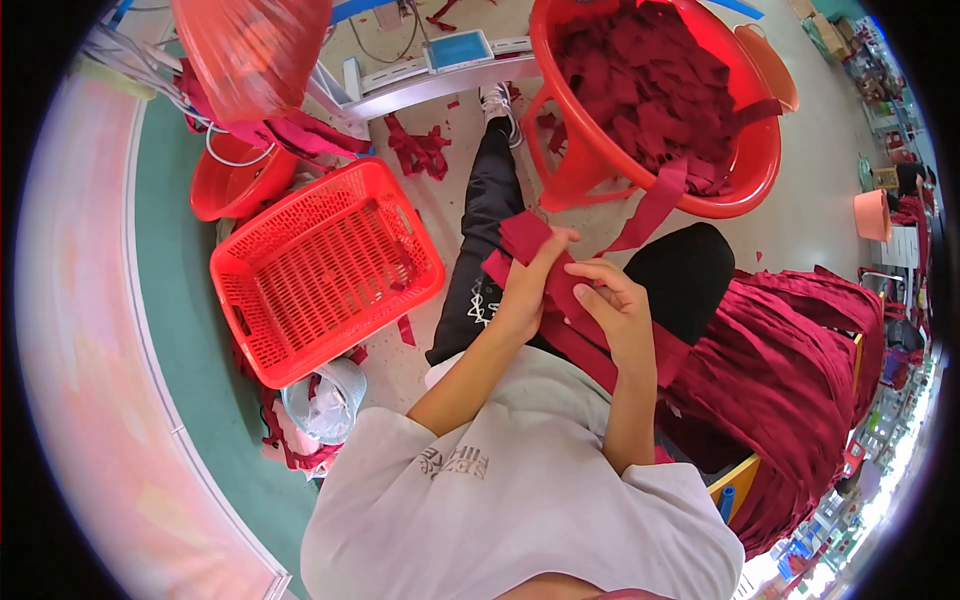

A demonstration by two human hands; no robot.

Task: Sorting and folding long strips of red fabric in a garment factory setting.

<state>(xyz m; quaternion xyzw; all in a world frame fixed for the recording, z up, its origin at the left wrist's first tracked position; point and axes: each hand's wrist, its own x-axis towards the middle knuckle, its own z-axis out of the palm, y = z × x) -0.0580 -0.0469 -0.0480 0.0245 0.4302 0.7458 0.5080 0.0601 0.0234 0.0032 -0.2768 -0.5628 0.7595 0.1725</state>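
So the big red plastic tub (765,185) is my reference point here. Just on the wearer's side of it, a bit to its left, are the maroon fabric strips (575,312), held above the lap. The left hand (532,285) is closed around them, with the strip ends poking out past the fingers. The right hand (615,302) looks pinched on the cloth, thumb against fingers, though I can't see exactly how much it has hold of.

One loose strip (655,208) hangs over the tub's near rim and runs down toward the hands. Can't tell if it's joined to what they're holding. The tub itself is heaped with cut fabric pieces (640,90). Left of it there's a red slotted basket (330,260), and nearer the wearer, to its right, a big draped pile of maroon fabric (790,370).

My read: this is the separating or lining-up bit. Next move probably calls for a firm left grip while the right thumb works one layer free, without snagging that dangling strip.
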